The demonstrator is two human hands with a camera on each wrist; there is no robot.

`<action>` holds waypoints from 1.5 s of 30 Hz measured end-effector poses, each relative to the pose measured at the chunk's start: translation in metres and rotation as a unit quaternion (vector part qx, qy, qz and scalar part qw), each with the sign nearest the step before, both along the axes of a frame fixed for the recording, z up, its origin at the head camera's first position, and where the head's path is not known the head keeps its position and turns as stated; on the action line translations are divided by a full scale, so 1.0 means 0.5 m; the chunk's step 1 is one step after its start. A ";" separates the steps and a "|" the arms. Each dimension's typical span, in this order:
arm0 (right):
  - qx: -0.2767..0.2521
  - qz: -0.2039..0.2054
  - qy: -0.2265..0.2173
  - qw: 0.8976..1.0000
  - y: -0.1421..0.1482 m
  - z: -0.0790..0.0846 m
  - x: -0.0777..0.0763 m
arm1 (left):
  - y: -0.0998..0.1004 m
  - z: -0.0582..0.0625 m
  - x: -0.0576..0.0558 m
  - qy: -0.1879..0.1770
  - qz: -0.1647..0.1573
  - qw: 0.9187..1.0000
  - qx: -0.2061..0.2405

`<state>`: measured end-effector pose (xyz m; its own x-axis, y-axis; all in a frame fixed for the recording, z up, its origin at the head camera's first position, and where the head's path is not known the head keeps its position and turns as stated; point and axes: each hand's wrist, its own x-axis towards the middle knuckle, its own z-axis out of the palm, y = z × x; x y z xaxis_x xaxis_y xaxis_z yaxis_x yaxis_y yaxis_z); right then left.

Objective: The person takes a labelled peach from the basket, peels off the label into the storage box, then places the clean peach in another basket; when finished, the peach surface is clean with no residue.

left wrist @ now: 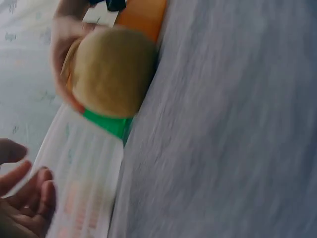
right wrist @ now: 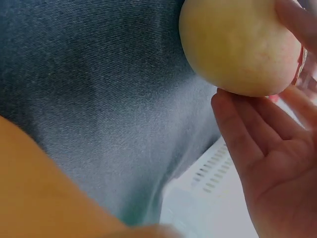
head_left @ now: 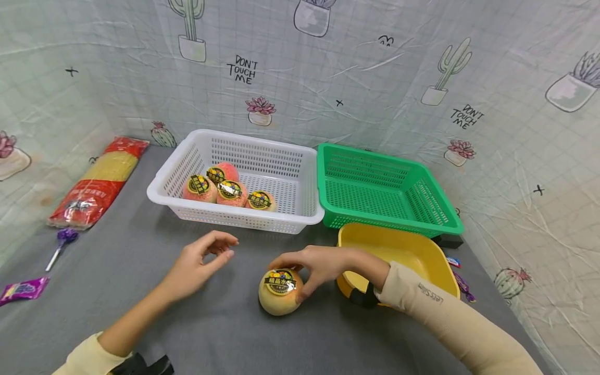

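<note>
Leftmost, a purple packet (head_left: 23,290) is cut off by the head view's edge; beyond it lie 1 lollipop (head_left: 67,235) and a red-and-yellow bag (head_left: 100,185), its print hard to read. Next, the left hand (head_left: 199,264) holds nothing, fingers loosely bent, near the front of the white basket (head_left: 234,216). Inside that, 4 labelled fruits (head_left: 232,194) sit, the front ones partly behind its wall. Right of the left hand, a pale peach-like fruit (head_left: 274,301) is gripped by the right hand's (head_left: 319,265) thumb and fingers, low over the grey cloth (head_left: 215,328); whether it touches, I cannot tell. Further right, the green basket (head_left: 394,226) stands behind the yellow bin (head_left: 422,250), which the right sleeve (head_left: 459,317) partly hides. Past the bin, wrapped sweets (head_left: 461,285) show only in part.
</note>
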<state>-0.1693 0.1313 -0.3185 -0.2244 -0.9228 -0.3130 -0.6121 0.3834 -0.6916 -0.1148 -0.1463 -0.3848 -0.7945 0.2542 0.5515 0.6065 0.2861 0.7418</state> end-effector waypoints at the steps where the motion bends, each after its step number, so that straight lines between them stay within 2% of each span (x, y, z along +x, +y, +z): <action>1: 0.000 -0.008 0.000 1.000 0.002 0.000 0.001 | 0.007 -0.003 0.003 -0.033 -0.026 0.999 -0.013; 3: -0.001 -0.028 0.003 1.000 0.009 0.002 0.006 | 0.015 -0.013 0.005 -0.087 -0.079 0.992 -0.036; 5: -0.002 -0.052 0.018 0.998 0.017 0.007 0.012 | 0.022 -0.021 0.008 -0.120 -0.131 0.983 -0.055; 8: -0.013 -0.105 0.056 0.993 0.032 0.014 0.028 | 0.035 -0.030 0.014 -0.142 -0.180 0.970 -0.082; 11: -0.035 -0.173 0.077 0.981 0.043 0.015 0.048 | 0.052 -0.037 0.019 -0.140 -0.203 0.964 -0.094; 16: -0.062 -0.264 0.057 0.961 0.041 0.001 0.085 | 0.077 -0.044 0.022 -0.136 -0.197 0.967 -0.087; 21: -0.080 -0.308 0.021 0.948 0.026 -0.012 0.107 | 0.094 -0.052 0.021 -0.123 -0.196 0.971 -0.052; 25: -0.094 -0.335 0.018 0.937 0.019 -0.020 0.114 | 0.100 -0.056 0.024 -0.130 -0.190 0.972 -0.040; 36: -0.117 -0.367 -0.021 0.922 0.014 -0.035 0.121 | 0.101 -0.057 0.029 -0.149 -0.187 0.970 -0.038; 41: -0.143 -0.375 -0.054 0.914 0.011 -0.029 0.125 | 0.102 -0.057 0.029 -0.138 -0.186 0.972 -0.038; 45: -0.160 -0.367 -0.093 0.912 0.013 -0.014 0.129 | 0.103 -0.060 0.028 -0.130 -0.186 0.973 -0.038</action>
<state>-0.1050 0.1377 -0.3253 -0.7882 -0.5970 -0.1495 -0.1327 0.4021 -0.9059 -0.1009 -0.0949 -0.4148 -0.7504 0.5824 0.3125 0.4728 0.1427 0.8696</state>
